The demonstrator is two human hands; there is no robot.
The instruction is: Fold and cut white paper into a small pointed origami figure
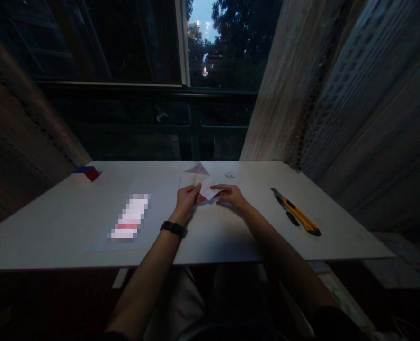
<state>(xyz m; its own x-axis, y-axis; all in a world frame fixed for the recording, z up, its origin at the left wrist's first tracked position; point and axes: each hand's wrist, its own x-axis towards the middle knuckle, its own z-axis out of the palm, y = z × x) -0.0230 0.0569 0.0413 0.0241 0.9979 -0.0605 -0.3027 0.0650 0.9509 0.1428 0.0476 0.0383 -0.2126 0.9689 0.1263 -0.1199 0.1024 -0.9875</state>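
Note:
A folded sheet of white paper (204,183), with a peaked flap at its far end, is held slightly above the white table. My left hand (189,198) pinches its left side, thumb on top and fingers underneath; a black watch is on that wrist. At the paper's right edge is my right hand (230,195), its fingers apart and the index fingertip touching the paper. Whether those fingers grip any of the paper is hard to see in the dim light.
A yellow-and-black utility knife (297,213) lies to the right, blade out. Left of my hands is a pixelated bright strip (131,218) with a red band. A blue, red and white block (85,174) sits far left. Behind the paper lies a small thin object (230,175).

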